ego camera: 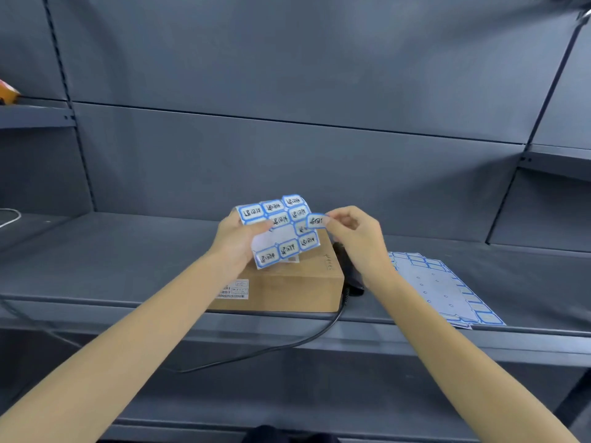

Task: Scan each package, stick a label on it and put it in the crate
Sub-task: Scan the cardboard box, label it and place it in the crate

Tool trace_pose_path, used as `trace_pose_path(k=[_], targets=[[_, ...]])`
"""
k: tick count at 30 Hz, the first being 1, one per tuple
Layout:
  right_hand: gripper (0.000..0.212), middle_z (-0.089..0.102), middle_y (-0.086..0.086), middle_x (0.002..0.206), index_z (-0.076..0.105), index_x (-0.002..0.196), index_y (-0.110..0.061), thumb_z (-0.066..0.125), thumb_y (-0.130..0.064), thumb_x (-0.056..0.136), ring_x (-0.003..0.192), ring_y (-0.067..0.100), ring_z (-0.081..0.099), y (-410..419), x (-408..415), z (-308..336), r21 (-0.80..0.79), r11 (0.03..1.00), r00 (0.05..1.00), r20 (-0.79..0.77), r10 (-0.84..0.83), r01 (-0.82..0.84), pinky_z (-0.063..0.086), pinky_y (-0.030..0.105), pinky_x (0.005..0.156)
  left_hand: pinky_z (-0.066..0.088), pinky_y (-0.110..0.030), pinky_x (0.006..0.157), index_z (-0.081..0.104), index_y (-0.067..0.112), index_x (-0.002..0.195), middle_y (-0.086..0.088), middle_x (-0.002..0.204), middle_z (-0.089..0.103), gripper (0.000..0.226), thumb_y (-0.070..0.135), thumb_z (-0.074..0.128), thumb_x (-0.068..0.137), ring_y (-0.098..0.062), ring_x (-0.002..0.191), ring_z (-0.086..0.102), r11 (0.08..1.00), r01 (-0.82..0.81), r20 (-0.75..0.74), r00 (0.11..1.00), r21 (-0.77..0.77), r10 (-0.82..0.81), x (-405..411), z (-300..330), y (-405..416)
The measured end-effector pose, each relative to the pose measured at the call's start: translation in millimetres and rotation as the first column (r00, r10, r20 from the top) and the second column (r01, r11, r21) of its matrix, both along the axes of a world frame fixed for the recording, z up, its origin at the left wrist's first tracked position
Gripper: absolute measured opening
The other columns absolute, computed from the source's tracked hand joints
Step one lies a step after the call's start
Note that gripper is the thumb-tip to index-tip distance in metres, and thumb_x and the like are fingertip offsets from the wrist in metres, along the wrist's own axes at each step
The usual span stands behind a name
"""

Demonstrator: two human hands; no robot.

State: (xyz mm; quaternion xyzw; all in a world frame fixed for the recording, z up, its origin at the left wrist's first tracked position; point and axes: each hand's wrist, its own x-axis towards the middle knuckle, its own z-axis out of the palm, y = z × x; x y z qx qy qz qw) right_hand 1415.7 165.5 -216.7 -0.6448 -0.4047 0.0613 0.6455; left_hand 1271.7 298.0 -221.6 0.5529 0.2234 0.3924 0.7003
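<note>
- Labelling step: right hand (353, 233) pinches one blue-edged label (316, 220), peeled off the sheet.
- Left hand (238, 239) grips label sheet (281, 228), held above the package (281, 282).
- Package sits on the shelf (96, 266); scanner (350, 276) just right of package.
- Next, likely: press label flat onto package top.
- Crate not visible.

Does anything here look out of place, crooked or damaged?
Nothing looks damaged. The used label sheets lie fanned unevenly on the shelf, one corner past its front edge, and the scanner cable hangs down over that edge.
</note>
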Motion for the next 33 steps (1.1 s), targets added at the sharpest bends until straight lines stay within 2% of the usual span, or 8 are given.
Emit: trace_pose_path(k=[6,10,13,20,23,26,28,33], targets=[[0.012,0.063,-0.001,0.075,0.065,0.094,-0.013,0.068,-0.023,0.088,0.061,0.009,0.053,2,20,7,-0.236,0.972,0.998,-0.064,-0.019,0.003,0.032,0.007,0.040,0.054,-0.050,0.087,0.048,0.002,0.130,-0.013,0.120,0.066,0.047,-0.006,0.062,0.086,-0.030,0.104,0.066,0.995,-0.104,0.054,0.993,-0.003,0.104,-31,16,33],[0.012,0.061,0.001,0.073,0.062,0.084,-0.012,0.073,-0.017,0.084,0.063,0.013,0.050,18,21,1,-0.348,0.931,0.994,-0.052,0.093,-0.105,0.041,0.015,0.052,0.055,-0.046,0.085,0.048,0.010,0.128,-0.006,0.120,0.066,0.048,-0.008,0.061,0.086,-0.025,0.105,0.066,0.988,-0.155,0.088,0.984,0.010,0.153,-43,17,45],[0.015,0.059,-0.002,0.067,0.063,0.077,-0.014,0.076,-0.019,0.081,0.067,0.018,0.048,34,19,-4,-0.404,0.904,0.989,-0.021,0.144,-0.141,0.037,0.022,0.055,0.053,-0.047,0.088,0.048,0.014,0.129,-0.005,0.123,0.064,0.050,-0.009,0.060,0.087,-0.025,0.109,0.064,0.986,-0.167,0.107,0.981,0.024,0.163,-47,14,50],[0.015,0.064,-0.006,0.078,0.062,0.075,-0.019,0.075,-0.021,0.082,0.077,0.007,0.055,54,18,-4,-0.563,0.826,0.952,0.262,0.160,0.016,0.038,0.014,0.057,0.054,-0.046,0.085,0.046,0.015,0.133,-0.004,0.124,0.064,0.051,-0.007,0.058,0.088,-0.024,0.108,0.064,0.986,-0.162,0.118,0.981,0.036,0.157,-51,9,52],[0.015,0.069,0.003,0.095,0.064,0.094,-0.015,0.073,-0.022,0.083,0.088,0.014,0.059,57,19,-9,-0.609,0.791,0.918,0.348,0.189,0.068,0.048,0.023,0.073,0.055,-0.043,0.082,0.046,0.016,0.132,-0.003,0.124,0.064,0.050,-0.007,0.058,0.089,-0.024,0.108,0.064,0.985,-0.169,0.110,0.980,0.041,0.164,-51,8,53],[0.035,0.062,0.002,0.115,0.059,0.117,-0.016,0.069,-0.028,0.085,0.114,0.021,0.050,59,25,-13,-0.588,0.780,0.791,0.573,0.216,0.213,0.043,0.033,0.093,0.056,-0.042,0.080,0.046,0.016,0.132,-0.002,0.124,0.064,0.050,-0.007,0.058,0.089,-0.023,0.108,0.064,0.986,-0.165,0.107,0.981,0.040,0.160,-50,6,54],[0.031,0.061,0.002,0.121,0.061,0.122,-0.019,0.059,-0.018,0.092,0.118,0.025,0.048,57,28,-14,-0.575,0.788,0.656,0.685,0.316,0.220,0.040,0.037,0.097,0.056,-0.042,0.081,0.045,0.015,0.134,-0.003,0.125,0.064,0.052,-0.007,0.058,0.088,-0.024,0.109,0.064,0.988,-0.150,0.112,0.983,0.035,0.146,-50,5,55],[0.060,0.048,-0.012,0.143,0.047,0.139,-0.040,0.033,-0.002,0.095,0.125,0.023,0.045,37,29,-7,-0.760,0.602,0.534,0.624,0.571,0.245,0.037,0.036,0.101,0.056,-0.041,0.079,0.046,0.017,0.132,-0.002,0.124,0.064,0.051,-0.007,0.059,0.088,-0.023,0.108,0.065,0.988,-0.150,0.115,0.982,0.025,0.146,-51,3,56]])
